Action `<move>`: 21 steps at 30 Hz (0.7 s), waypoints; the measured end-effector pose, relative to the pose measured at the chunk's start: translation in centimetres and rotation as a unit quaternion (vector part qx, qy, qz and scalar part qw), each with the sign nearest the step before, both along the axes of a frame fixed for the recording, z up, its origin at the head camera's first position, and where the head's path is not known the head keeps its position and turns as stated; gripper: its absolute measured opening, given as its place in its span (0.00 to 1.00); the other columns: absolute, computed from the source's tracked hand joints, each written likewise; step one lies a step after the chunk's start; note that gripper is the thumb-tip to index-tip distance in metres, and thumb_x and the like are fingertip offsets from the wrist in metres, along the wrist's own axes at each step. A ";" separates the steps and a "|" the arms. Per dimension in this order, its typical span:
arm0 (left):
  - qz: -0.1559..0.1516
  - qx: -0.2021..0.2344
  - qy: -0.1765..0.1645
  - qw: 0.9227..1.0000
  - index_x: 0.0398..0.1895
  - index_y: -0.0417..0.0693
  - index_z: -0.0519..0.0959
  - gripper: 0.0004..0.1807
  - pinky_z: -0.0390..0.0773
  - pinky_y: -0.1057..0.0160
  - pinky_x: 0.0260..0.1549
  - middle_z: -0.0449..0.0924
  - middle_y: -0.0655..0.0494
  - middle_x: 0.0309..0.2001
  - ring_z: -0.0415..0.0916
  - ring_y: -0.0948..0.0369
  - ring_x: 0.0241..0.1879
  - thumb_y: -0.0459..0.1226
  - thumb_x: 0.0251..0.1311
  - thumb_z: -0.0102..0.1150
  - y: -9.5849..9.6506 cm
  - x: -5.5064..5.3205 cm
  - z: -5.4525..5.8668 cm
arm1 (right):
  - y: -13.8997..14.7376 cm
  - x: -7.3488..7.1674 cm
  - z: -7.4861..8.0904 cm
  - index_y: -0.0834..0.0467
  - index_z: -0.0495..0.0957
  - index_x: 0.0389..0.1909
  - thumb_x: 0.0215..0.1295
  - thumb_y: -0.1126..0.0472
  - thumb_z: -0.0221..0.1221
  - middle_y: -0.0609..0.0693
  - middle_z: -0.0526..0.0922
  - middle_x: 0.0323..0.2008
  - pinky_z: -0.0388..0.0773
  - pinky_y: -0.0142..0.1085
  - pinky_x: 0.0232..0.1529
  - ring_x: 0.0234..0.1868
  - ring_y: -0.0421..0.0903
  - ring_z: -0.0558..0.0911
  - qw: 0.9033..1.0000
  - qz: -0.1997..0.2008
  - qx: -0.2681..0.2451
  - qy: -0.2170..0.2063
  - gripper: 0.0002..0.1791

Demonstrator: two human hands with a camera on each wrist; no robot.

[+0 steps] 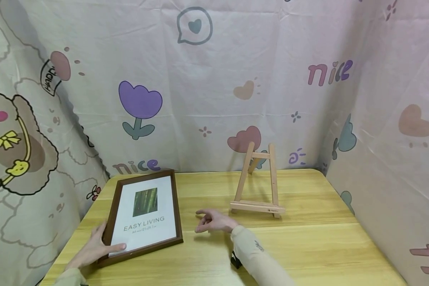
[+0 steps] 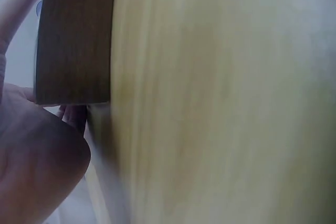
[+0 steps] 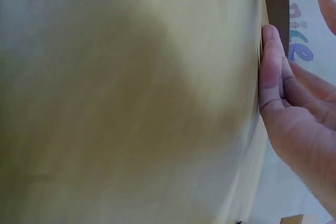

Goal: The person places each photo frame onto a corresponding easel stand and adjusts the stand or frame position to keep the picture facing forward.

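Note:
A brown picture frame [image 1: 180, 222] with a white "EASY LIVING" sheet lies on the left part of the table in the head view. My left hand [image 1: 94, 248] grips its near left corner, thumb over the front and the other fingers along the left side. Close up in the left wrist view, the frame's dark edge [image 2: 76, 40] sits between thumb and fingers. Between the frame and a small wooden easel [image 1: 274, 178], my right hand [image 1: 214, 221] hovers with loosely bent fingers and holds nothing. The easel stands upright toward the right.
The yellow wood-grain table [image 1: 318, 238] carries both objects. Behind it and along both sides hangs a pale printed cloth [image 1: 214, 79], close to the table's back edge. A small black item [image 1: 236, 260] shows under the right forearm.

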State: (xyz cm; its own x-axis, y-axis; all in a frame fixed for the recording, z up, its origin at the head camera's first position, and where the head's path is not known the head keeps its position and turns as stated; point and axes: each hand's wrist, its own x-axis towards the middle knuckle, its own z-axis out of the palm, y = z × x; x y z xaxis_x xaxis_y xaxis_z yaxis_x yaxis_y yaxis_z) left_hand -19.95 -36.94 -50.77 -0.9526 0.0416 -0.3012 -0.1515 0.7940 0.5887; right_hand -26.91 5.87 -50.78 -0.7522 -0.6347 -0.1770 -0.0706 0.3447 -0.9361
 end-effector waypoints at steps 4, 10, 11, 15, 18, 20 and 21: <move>-0.005 0.004 0.006 1.000 0.75 0.22 0.28 0.71 0.57 0.20 0.63 0.31 0.10 0.70 0.40 0.17 0.67 0.55 0.56 0.70 0.0 0.1 -0.2 | -0.4 -0.1 0.0 0.63 0.62 0.74 0.62 0.60 0.69 0.48 0.83 0.36 0.79 0.31 0.48 0.39 0.39 0.81 1.000 0.014 0.015 0.005 0.42; -0.032 0.031 0.043 0.998 0.76 0.25 0.38 0.63 0.67 0.24 0.59 0.47 0.18 0.70 0.54 0.24 0.66 0.50 0.56 0.70 0.3 0.5 -0.5 | -0.8 -0.1 -0.1 0.62 0.61 0.75 0.61 0.58 0.70 0.44 0.81 0.33 0.78 0.29 0.45 0.35 0.37 0.78 0.999 0.027 0.042 0.021 0.44; -0.039 0.034 0.049 0.997 0.77 0.25 0.38 0.62 0.68 0.25 0.58 0.49 0.19 0.69 0.55 0.25 0.66 0.49 0.56 0.70 0.4 0.6 -0.6 | -0.9 -0.1 -0.1 0.62 0.61 0.75 0.61 0.59 0.70 0.44 0.80 0.32 0.78 0.29 0.43 0.35 0.37 0.78 0.998 0.027 0.044 0.022 0.44; -0.051 0.042 0.052 0.996 0.78 0.30 0.39 0.62 0.67 0.23 0.57 0.52 0.23 0.70 0.55 0.27 0.66 0.48 0.55 0.71 0.7 1.1 -0.6 | -1.1 0.0 0.0 0.64 0.60 0.75 0.58 0.60 0.71 0.45 0.80 0.31 0.76 0.27 0.37 0.32 0.37 0.76 0.998 0.025 0.045 0.025 0.46; -0.057 0.046 0.035 0.997 0.80 0.34 0.37 0.63 0.63 0.20 0.57 0.47 0.23 0.72 0.49 0.26 0.68 0.48 0.54 0.72 0.8 1.3 -0.5 | -1.3 0.1 0.1 0.65 0.60 0.75 0.57 0.62 0.72 0.45 0.78 0.30 0.73 0.26 0.34 0.31 0.37 0.75 0.998 0.024 0.050 0.031 0.46; -0.061 0.041 0.019 0.997 0.80 0.36 0.35 0.66 0.60 0.17 0.56 0.41 0.20 0.73 0.42 0.22 0.69 0.48 0.54 0.72 0.9 1.4 -0.3 | -1.5 0.1 0.1 0.65 0.61 0.75 0.56 0.61 0.73 0.45 0.78 0.29 0.73 0.25 0.33 0.31 0.37 0.74 0.997 0.022 0.057 0.037 0.47; -0.065 0.034 0.015 0.997 0.80 0.35 0.34 0.66 0.58 0.15 0.55 0.38 0.19 0.73 0.40 0.20 0.69 0.49 0.53 0.73 1.0 1.5 -0.2 | -1.5 0.2 0.1 0.64 0.61 0.75 0.56 0.61 0.73 0.45 0.78 0.29 0.73 0.25 0.32 0.30 0.37 0.74 0.997 0.021 0.062 0.040 0.48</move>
